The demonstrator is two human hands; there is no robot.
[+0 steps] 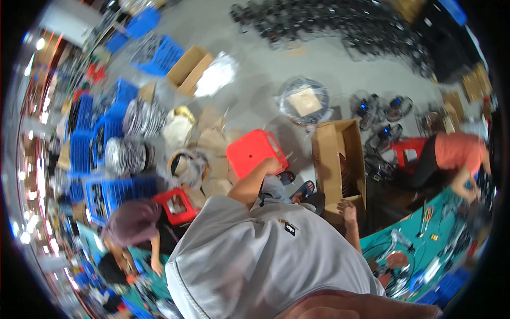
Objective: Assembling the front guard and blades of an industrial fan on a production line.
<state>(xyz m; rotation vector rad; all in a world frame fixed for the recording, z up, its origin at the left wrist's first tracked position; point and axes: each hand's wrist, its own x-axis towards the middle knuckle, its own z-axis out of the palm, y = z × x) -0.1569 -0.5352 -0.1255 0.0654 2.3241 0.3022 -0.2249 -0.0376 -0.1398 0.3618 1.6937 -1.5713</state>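
My left hand [272, 166] reaches forward to the near right edge of a red plastic stool [251, 154]. It overlaps the stool, and its fingers are too small and blurred to show whether they grip it. My right hand [348, 211] is at the near end of a long open cardboard box [330, 159], its fingers bent over the box's edge. Inside the box, a dark ribbed thing shows in part. Between my hands are sandalled feet [305, 188].
A green worktable [425, 250] with cables and tools lies at the right, where a person in orange [461, 151] works. Another person [133, 223] bends at the left beside a red stool [176, 206]. Blue crates [119, 194], wire fan guards [126, 156] and a wrapped round bundle [304, 101] stand around.
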